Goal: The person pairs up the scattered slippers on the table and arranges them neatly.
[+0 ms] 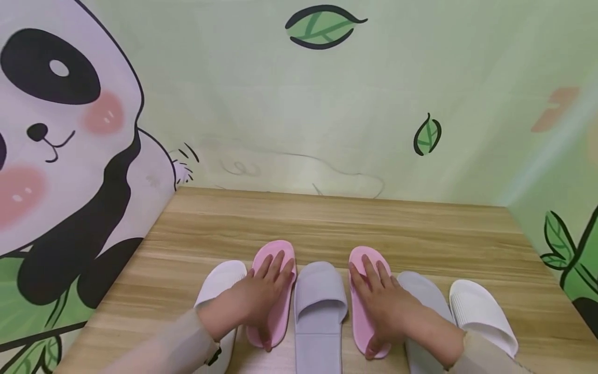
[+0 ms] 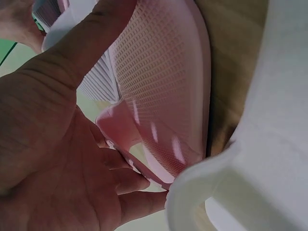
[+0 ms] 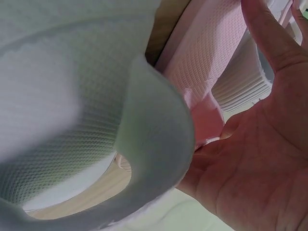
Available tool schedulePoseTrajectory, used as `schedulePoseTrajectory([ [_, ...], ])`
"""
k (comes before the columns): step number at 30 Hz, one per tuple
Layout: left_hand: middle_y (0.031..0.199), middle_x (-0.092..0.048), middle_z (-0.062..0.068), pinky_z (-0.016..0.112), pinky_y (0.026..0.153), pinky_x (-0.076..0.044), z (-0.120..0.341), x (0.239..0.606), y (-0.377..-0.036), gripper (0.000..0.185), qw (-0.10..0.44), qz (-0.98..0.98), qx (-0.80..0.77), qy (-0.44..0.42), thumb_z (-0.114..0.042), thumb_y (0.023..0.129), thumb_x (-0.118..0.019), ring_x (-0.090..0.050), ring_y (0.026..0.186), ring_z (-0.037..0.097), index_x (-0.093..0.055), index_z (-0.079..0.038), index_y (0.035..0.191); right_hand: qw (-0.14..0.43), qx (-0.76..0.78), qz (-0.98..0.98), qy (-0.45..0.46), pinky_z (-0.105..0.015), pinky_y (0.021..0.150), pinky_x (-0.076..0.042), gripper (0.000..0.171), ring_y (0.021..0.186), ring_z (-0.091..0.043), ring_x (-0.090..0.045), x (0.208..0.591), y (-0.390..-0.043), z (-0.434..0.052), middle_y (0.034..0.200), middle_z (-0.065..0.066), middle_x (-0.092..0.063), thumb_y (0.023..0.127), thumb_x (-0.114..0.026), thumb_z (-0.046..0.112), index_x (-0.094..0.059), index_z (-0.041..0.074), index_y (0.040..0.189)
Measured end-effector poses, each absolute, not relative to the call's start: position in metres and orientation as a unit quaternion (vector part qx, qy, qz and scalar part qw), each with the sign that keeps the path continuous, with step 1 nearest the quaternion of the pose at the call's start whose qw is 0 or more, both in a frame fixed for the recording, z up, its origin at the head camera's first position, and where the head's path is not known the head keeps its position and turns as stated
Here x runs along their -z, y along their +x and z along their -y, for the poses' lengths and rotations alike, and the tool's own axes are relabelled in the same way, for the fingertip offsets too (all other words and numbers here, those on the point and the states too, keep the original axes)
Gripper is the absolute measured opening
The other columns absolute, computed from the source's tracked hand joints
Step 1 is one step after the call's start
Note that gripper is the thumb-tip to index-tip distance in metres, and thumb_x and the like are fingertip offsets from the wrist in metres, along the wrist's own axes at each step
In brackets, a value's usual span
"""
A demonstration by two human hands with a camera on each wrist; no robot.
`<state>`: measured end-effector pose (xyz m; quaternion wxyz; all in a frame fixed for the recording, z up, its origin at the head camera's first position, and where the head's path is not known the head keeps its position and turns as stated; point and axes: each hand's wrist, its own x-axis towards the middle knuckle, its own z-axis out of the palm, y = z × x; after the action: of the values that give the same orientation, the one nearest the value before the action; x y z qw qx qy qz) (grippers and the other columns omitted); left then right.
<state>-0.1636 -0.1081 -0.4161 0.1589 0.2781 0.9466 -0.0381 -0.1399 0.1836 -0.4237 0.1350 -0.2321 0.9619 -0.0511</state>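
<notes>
My left hand (image 1: pixel 263 296) lies over a pink slipper (image 1: pixel 282 324), fingers stretched across its strap and thumb down at the heel end. A matching pink slipper (image 1: pixel 361 324) is under my right hand (image 1: pixel 380 301), whose fingers are likewise extended over the strap, with the thumb by the heel. Between the two hands sits a grey slipper (image 1: pixel 320 285). The left wrist view shows the textured pink sole (image 2: pixel 159 62) beside the thumb. In the right wrist view the pink sole (image 3: pixel 207 53) is partly hidden behind a large pale slipper strap (image 3: pixel 159 125).
Outside the left pink slipper is a white slipper (image 1: pixel 225 275), partly covered by my forearm. Another grey slipper (image 1: pixel 420 291) and a white slipper (image 1: pixel 481 306) line up at the right. The wooden surface (image 1: pixel 327 218) ends at a printed wall (image 1: pixel 261 104) with a panda (image 1: pixel 107 62).
</notes>
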Motion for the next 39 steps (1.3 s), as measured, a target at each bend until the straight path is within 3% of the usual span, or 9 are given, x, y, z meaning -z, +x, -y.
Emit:
schedulePoseTrajectory([
  [15, 0.174, 0.001, 0.022, 0.061, 0.119, -0.038, 0.098, 0.411, -0.191, 0.163, 0.189, -0.942, 0.088, 0.262, -0.057, 0.047, -0.102, -0.011, 0.16, 0.044, -0.003, -0.01, 0.167, 0.16, 0.059, -0.958, -0.23, -0.068, 0.118, -0.034, 0.158, 0.152, -0.062, -0.012, 0.42, -0.161, -0.187, 0.17, -0.034, -0.001, 0.048, -0.102, 0.049, -0.008, 0.003, 0.166],
  [22, 0.174, -0.001, 0.021, 0.06, 0.112, -0.047, 0.095, 0.413, -0.199, 0.161, 0.189, -0.944, 0.088, 0.254, -0.055, 0.047, -0.103, -0.013, 0.16, 0.044, -0.006, -0.01, 0.167, 0.163, 0.061, -0.957, -0.231, -0.068, 0.12, -0.031, 0.156, 0.153, -0.061, -0.011, 0.421, -0.17, -0.187, 0.17, -0.033, 0.0, 0.05, -0.102, 0.048, -0.007, 0.003, 0.166],
  [32, 0.175, 0.002, 0.02, 0.056, 0.117, -0.043, 0.09, 0.413, -0.211, 0.161, 0.201, -0.944, 0.09, 0.247, -0.055, 0.051, -0.102, -0.011, 0.161, 0.043, -0.001, -0.01, 0.167, 0.168, 0.063, -0.957, -0.228, -0.068, 0.122, -0.026, 0.156, 0.153, -0.062, -0.009, 0.423, -0.179, -0.187, 0.17, -0.033, 0.002, 0.052, -0.102, 0.047, -0.005, 0.003, 0.166],
  [39, 0.175, 0.003, 0.019, 0.052, 0.109, -0.052, 0.087, 0.41, -0.221, 0.159, 0.202, -0.943, 0.101, 0.244, -0.055, 0.052, -0.101, -0.01, 0.161, 0.041, -0.001, -0.012, 0.168, 0.179, 0.075, -0.956, -0.218, -0.068, 0.123, -0.023, 0.157, 0.154, -0.061, -0.005, 0.424, -0.188, -0.186, 0.17, -0.033, 0.005, 0.053, -0.103, 0.043, -0.002, 0.004, 0.166],
])
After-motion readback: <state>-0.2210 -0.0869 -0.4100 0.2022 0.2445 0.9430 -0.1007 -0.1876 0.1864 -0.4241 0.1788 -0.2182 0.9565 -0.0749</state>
